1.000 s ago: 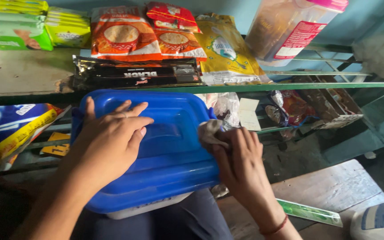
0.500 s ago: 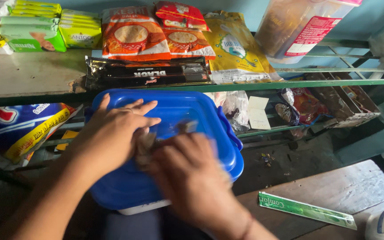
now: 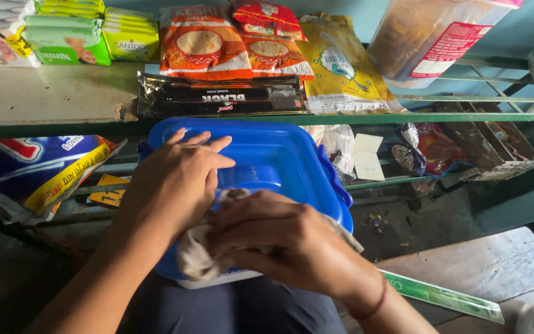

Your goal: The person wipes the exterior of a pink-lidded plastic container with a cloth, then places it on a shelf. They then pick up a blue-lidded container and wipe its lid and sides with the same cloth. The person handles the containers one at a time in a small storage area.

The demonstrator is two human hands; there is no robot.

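While the left hand [image 3: 177, 179] lies flat with fingers spread on the blue lid [image 3: 279, 154], the right hand [image 3: 285, 238] presses a crumpled grey cloth [image 3: 202, 253] against the lid's near edge, fingers curled over it. The lid is glossy bright blue, rectangular with rounded corners and a raised centre panel, capping a white container [image 3: 217, 281] on the person's lap. Its long axis runs from 7 o'clock to 1 o'clock, the far corner pointing toward the green shelf [image 3: 50, 99] at 12 o'clock.
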